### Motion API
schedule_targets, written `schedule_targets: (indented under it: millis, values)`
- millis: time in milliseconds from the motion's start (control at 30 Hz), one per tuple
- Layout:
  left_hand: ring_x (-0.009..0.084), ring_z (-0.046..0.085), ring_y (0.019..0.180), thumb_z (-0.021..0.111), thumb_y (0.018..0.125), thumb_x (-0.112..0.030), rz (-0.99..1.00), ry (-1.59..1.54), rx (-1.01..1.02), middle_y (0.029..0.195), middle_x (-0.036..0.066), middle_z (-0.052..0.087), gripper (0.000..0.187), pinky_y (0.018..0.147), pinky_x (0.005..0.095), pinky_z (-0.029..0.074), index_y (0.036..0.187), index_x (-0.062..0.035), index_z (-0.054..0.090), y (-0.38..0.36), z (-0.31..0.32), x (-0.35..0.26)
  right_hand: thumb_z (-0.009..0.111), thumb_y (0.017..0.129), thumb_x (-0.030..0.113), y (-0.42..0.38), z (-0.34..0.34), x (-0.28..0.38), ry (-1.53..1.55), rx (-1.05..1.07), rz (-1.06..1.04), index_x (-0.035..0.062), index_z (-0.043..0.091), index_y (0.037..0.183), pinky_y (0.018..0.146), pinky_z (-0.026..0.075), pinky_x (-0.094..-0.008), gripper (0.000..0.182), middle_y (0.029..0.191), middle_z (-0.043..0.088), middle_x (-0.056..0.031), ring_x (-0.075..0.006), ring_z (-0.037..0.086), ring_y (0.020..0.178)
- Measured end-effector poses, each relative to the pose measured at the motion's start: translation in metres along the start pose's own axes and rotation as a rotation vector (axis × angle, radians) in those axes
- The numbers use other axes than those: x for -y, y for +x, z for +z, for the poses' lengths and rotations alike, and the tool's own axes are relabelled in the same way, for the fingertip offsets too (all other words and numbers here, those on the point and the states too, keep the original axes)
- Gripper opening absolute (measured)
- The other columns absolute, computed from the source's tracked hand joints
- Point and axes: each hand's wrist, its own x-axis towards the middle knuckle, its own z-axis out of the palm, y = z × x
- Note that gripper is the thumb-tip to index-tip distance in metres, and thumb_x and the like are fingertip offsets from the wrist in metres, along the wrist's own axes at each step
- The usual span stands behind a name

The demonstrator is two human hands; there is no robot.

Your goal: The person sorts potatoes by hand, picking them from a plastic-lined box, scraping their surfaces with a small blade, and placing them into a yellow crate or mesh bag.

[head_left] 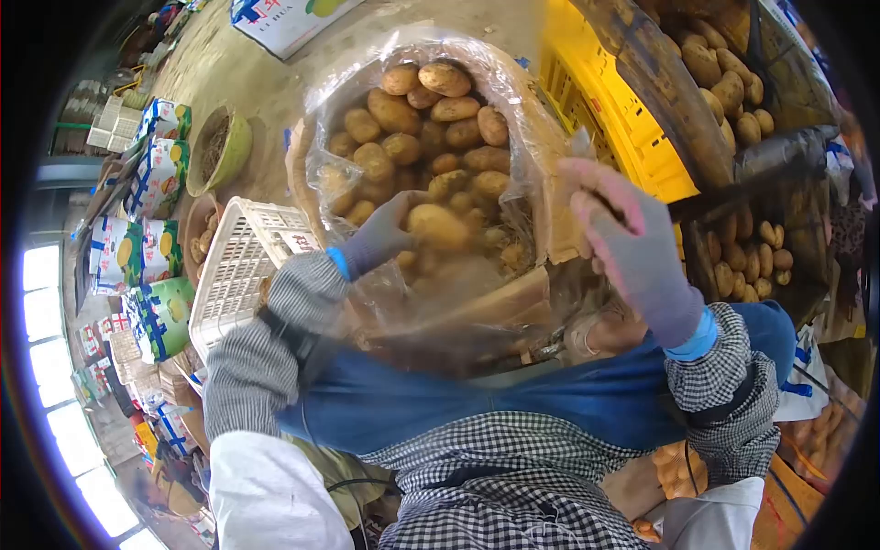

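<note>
A plastic-lined cardboard box [556, 206] full of potatoes [394, 112] stands in front of me. My left hand [385, 231], in a grey glove, reaches over the box's near left part, its fingers closed on a yellowish potato [438, 226] that is slightly blurred. To the right of the box is my right hand [628, 234], in a pink and grey glove. Its fingers are bent, and whatever lies between them, if anything, is too hidden to make out.
Left of the box stands a white plastic basket [240, 280]. A yellow crate [632, 119] is at the right, beside dark containers of potatoes [747, 261]. A green basin [231, 156] and printed cartons [158, 252] are farther left.
</note>
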Motion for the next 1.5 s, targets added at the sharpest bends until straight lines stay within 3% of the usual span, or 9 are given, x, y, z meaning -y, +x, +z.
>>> schedule_targets:
  millis: [167,333,500,633,833,967,1133,1367,1500]
  values:
    - [0.0179,0.053,0.117,0.076,0.076,-0.008,0.194,-0.637,-0.035,0.129,0.011,0.051,0.071,0.1,0.0319,0.045,0.137,-0.004,0.039,-0.056,0.036,-0.081,0.068,0.088,0.019,-0.003,0.033,-0.025,-0.458,0.187,-0.346,0.0011,0.046,0.137,0.098,0.045,-0.0317,0.057,0.125,0.058,-0.0101,-0.018,0.056,0.114]
    - [0.0164,0.053,0.116,0.078,0.076,-0.011,0.372,-0.578,-0.169,0.13,0.01,0.05,0.071,0.1,0.0306,0.044,0.136,-0.0031,0.04,-0.068,0.064,-0.095,0.074,0.083,0.017,-0.003,0.054,-0.01,0.485,0.453,0.221,-0.0001,0.041,0.139,0.089,0.049,-0.025,0.067,0.122,0.059,-0.0079,-0.0145,0.059,0.105]
    - [0.0155,0.054,0.114,0.078,0.077,-0.016,0.444,-0.421,-0.246,0.127,0.009,0.054,0.066,0.099,0.0274,0.044,0.132,-0.0017,0.046,-0.069,0.053,-0.086,0.072,0.086,0.023,-0.001,0.057,-0.017,0.529,0.529,0.399,0.0005,0.045,0.136,0.07,0.049,-0.0231,0.061,0.101,0.062,-0.003,-0.0082,0.057,0.079]
    - [0.0117,0.061,0.097,0.066,0.091,-0.035,0.279,-0.196,-0.174,0.125,0.009,0.056,0.064,0.076,0.024,0.053,0.139,-0.0014,0.041,-0.086,0.031,-0.098,0.071,0.086,0.031,0.003,0.058,-0.004,0.466,0.621,0.451,0.0006,0.046,0.134,0.063,0.047,-0.0237,0.062,0.094,0.061,-0.0017,-0.009,0.056,0.072]
    - [0.0098,0.064,0.083,0.049,0.097,-0.049,0.345,-0.471,-0.303,0.113,0.006,0.062,0.061,0.065,0.0203,0.053,0.137,-0.0036,0.044,-0.077,0.053,-0.086,0.074,0.084,0.018,0.003,0.066,-0.009,0.479,0.487,0.507,0.0016,0.043,0.138,0.077,0.052,-0.0255,0.065,0.107,0.062,-0.0052,-0.0117,0.061,0.088]
    - [0.0101,0.061,0.098,0.066,0.091,-0.034,0.254,-0.872,-0.084,0.121,0.007,0.057,0.062,0.077,0.0224,0.052,0.139,-0.0031,0.04,-0.075,0.04,-0.081,0.074,0.08,0.01,0.007,0.073,-0.011,0.226,0.429,0.113,0.0026,0.043,0.139,0.091,0.05,-0.0289,0.067,0.12,0.06,-0.0081,-0.0178,0.06,0.107]
    - [0.0182,0.055,0.115,0.071,0.083,-0.009,0.314,-0.468,-0.249,0.125,0.012,0.054,0.065,0.098,0.031,0.047,0.139,-0.0011,0.039,-0.066,0.065,-0.071,0.069,0.071,0.0,0.012,0.069,-0.022,-0.512,0.32,-0.494,0.0066,0.046,0.139,0.095,0.048,-0.0327,0.072,0.128,0.056,-0.0155,-0.0286,0.059,0.112]
    - [0.0189,0.054,0.116,0.073,0.08,-0.007,0.219,-0.5,-0.165,0.128,0.013,0.051,0.068,0.099,0.0311,0.046,0.139,0.0009,0.04,-0.077,0.056,-0.088,0.064,0.068,0.0,0.007,0.068,-0.022,-0.498,0.416,-0.329,0.0131,0.046,0.14,0.096,0.046,-0.036,0.076,0.129,0.053,-0.0196,-0.0368,0.055,0.115]
    - [0.0194,0.052,0.119,0.079,0.075,-0.011,0.263,-0.714,-0.405,0.131,0.014,0.049,0.078,0.1,0.0316,0.044,0.139,0.0028,0.038,-0.071,0.063,-0.077,0.068,0.068,0.004,0.007,0.071,-0.025,-0.454,0.328,-0.38,0.0095,0.042,0.142,0.102,0.042,-0.0374,0.079,0.134,0.05,-0.0198,-0.0381,0.052,0.12]
